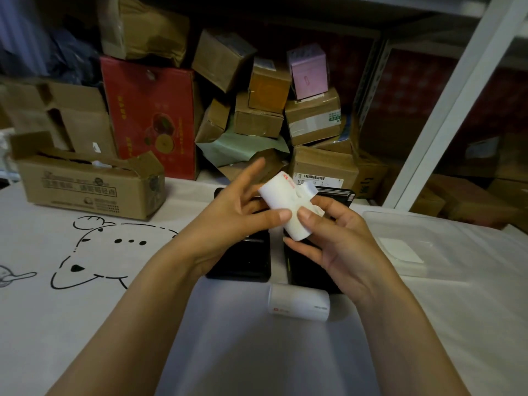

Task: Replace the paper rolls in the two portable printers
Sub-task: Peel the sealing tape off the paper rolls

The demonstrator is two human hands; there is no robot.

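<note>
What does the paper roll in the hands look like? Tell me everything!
The held roll is a white cylinder, seemingly paper, with red print near its upper end. It is tilted in the air above two black printers. The left hand and right hand both pinch it, thumbs meeting on its side. A loose white flap, perhaps wrapper or sticker, sticks out on its right.

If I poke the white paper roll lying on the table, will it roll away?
Probably: the white paper roll on the table is a smooth cylinder lying on its side. It looks light, so a small poke may move it. The white tablecloth may slow it.
</note>
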